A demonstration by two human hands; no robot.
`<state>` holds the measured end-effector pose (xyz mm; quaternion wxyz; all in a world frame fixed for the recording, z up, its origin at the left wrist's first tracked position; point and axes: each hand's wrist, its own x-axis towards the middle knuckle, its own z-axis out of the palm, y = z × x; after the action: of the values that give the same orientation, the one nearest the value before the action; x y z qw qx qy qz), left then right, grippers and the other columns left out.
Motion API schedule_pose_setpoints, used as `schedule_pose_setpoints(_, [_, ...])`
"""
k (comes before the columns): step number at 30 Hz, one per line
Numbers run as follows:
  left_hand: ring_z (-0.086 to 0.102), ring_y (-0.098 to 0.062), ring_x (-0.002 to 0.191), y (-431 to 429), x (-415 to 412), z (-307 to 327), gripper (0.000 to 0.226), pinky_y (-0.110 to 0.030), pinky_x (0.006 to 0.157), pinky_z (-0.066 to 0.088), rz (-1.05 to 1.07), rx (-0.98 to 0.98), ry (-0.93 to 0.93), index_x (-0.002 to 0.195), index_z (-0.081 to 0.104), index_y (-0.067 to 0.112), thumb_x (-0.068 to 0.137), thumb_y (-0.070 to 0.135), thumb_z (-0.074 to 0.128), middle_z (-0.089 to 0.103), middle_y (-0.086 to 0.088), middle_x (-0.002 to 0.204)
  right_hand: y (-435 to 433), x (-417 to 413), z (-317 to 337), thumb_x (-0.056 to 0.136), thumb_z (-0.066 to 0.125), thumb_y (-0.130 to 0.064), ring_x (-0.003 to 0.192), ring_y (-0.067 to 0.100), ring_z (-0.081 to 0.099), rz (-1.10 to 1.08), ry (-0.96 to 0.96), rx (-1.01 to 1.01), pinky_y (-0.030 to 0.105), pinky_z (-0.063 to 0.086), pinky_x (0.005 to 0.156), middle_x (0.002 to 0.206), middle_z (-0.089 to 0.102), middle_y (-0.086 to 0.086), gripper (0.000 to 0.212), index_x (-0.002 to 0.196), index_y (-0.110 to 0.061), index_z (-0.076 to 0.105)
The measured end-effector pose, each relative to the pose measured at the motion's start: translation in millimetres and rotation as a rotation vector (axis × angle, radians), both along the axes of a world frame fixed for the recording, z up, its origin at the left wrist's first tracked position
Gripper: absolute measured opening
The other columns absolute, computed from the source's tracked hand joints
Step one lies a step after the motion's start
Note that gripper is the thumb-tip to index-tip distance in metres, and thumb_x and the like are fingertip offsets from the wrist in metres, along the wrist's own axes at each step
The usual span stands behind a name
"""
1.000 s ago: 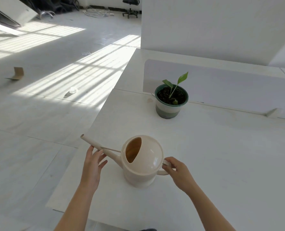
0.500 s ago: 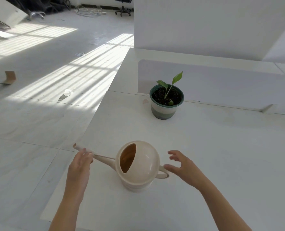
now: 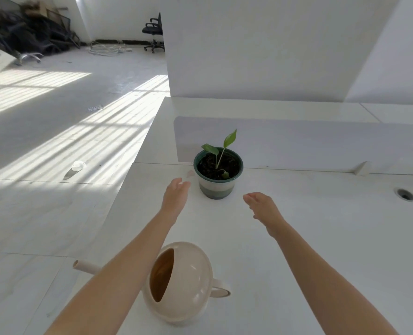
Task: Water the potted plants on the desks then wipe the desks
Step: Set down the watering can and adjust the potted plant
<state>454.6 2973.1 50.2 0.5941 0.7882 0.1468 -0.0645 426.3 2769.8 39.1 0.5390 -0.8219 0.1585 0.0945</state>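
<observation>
A cream watering can (image 3: 183, 284) stands on the white desk (image 3: 321, 238) near its front edge, spout pointing left, handle to the right. Nothing holds it. Farther back stands a small green-rimmed pot (image 3: 216, 187) with a young green plant (image 3: 221, 147) in dark soil. My left hand (image 3: 175, 195) reaches forward with straight fingers, just left of the pot and apart from it. My right hand (image 3: 263, 206) reaches forward to the pot's right, fingers relaxed and empty. My left forearm hides part of the can's spout.
A low white divider panel (image 3: 297, 141) runs behind the pot. A cable hole (image 3: 405, 194) sits in the desk at right. The desk's left edge drops to a sunlit floor with a small white object (image 3: 78, 165) and a black office chair (image 3: 153, 32) far back.
Both hands have left the watering can and stretched forward toward the pot, one on each side. The can stays standing on the desk. The camera has moved closer.
</observation>
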Motion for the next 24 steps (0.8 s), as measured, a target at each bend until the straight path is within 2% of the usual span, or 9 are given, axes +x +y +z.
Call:
schedule_pose_setpoints(1, [0.041, -0.026, 0.124, -1.6, 8.5, -5.5, 0.049, -0.036, 0.102, 0.033, 0.017, -0.007, 0.003, 0.14, 0.035, 0.008, 0.093, 0.023, 0.039, 0.044, -0.011, 0.135, -0.7, 7.4, -2.4, 0.092, 0.046, -0.027, 0.104, 0.019, 0.048, -0.021, 0.006, 0.018, 0.037, 0.04, 0.094, 0.122, 0.055, 0.008, 0.039, 0.124, -0.006, 0.05])
schedule_pose_setpoints(4, [0.024, -0.022, 0.139, -2.3, 29.4, -21.3, 0.055, -0.039, 0.114, 0.021, 0.0, -0.047, 0.014, 0.145, 0.025, 0.015, 0.094, 0.028, 0.04, 0.027, -0.004, 0.152, -2.5, 27.6, -10.3, 0.092, 0.046, -0.023, 0.109, 0.021, 0.049, -0.068, 0.007, 0.076, 0.037, 0.039, 0.098, 0.119, 0.053, 0.006, 0.038, 0.127, -0.006, 0.049])
schedule_pose_setpoints(7, [0.012, -0.017, 0.144, -2.1, 46.4, -29.6, 0.059, -0.038, 0.116, 0.012, -0.005, -0.171, 0.019, 0.147, 0.017, 0.022, 0.094, 0.033, 0.04, 0.016, 0.003, 0.156, -3.6, 47.8, -16.5, 0.092, 0.045, -0.018, 0.123, 0.023, 0.044, -0.126, -0.034, 0.112, 0.033, 0.034, 0.101, 0.135, 0.048, 0.008, 0.037, 0.129, -0.011, 0.047])
schedule_pose_setpoints(12, [0.013, -0.013, 0.143, -6.7, 75.4, -39.5, 0.056, -0.034, 0.115, 0.011, 0.003, -0.291, 0.006, 0.148, 0.013, 0.021, 0.097, 0.033, 0.033, 0.015, 0.004, 0.156, -4.2, 76.2, -26.8, 0.094, 0.04, -0.017, 0.135, 0.02, 0.031, -0.191, -0.096, 0.169, 0.036, 0.026, 0.11, 0.147, 0.033, 0.004, 0.04, 0.135, -0.017, 0.04])
schedule_pose_setpoints(16, [0.02, -0.013, 0.142, -15.3, 98.4, -49.6, 0.052, -0.04, 0.118, 0.013, 0.071, -0.368, 0.029, 0.146, 0.021, 0.021, 0.098, 0.04, 0.024, 0.021, 0.002, 0.155, 5.0, 87.9, -35.3, 0.098, 0.033, -0.021, 0.134, 0.014, 0.031, -0.141, -0.134, 0.278, 0.028, 0.024, 0.107, 0.147, 0.034, 0.0, 0.042, 0.14, -0.017, 0.031])
schedule_pose_setpoints(20, [0.04, -0.014, 0.13, -23.8, 113.9, -55.8, 0.05, -0.048, 0.113, 0.024, -0.076, -0.416, 0.04, 0.129, 0.051, 0.026, 0.095, 0.046, 0.021, 0.052, 0.004, 0.137, 15.6, 88.5, -44.4, 0.099, 0.029, -0.023, 0.128, 0.005, 0.034, -0.109, -0.211, 0.352, 0.027, 0.025, 0.107, 0.142, 0.038, -0.01, 0.04, 0.139, -0.025, 0.032])
schedule_pose_setpoints(24, [0.047, -0.007, 0.12, -27.9, 117.8, -62.5, 0.043, -0.039, 0.105, 0.035, -0.096, -0.441, 0.015, 0.116, 0.057, 0.039, 0.097, 0.043, 0.018, 0.06, 0.015, 0.12, 20.9, 92.6, -54.3, 0.099, 0.026, -0.027, 0.129, 0.0, 0.028, -0.123, -0.216, 0.396, 0.027, 0.023, 0.11, 0.137, 0.031, -0.021, 0.043, 0.141, -0.031, 0.024])
